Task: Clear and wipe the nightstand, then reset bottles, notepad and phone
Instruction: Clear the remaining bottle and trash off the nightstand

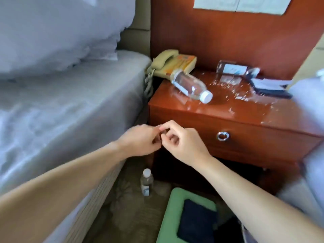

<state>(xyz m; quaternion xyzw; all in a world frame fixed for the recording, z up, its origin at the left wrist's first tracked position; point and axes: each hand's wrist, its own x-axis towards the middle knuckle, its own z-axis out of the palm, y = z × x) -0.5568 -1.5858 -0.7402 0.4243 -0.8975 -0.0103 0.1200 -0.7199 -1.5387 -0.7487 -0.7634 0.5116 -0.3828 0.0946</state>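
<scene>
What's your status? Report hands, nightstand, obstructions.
Left hand and right hand fingertips together, off the nightstand, grip unclear. Top uncleared, spattered: near bottle and far bottle lying down, phone, notepad. Nothing blocking.

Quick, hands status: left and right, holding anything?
Left hand: fingertips pinched against the right's; nothing visible held, cannot tell.
Right hand: fingers curled, tips meeting the left's; likewise cannot tell.
</scene>
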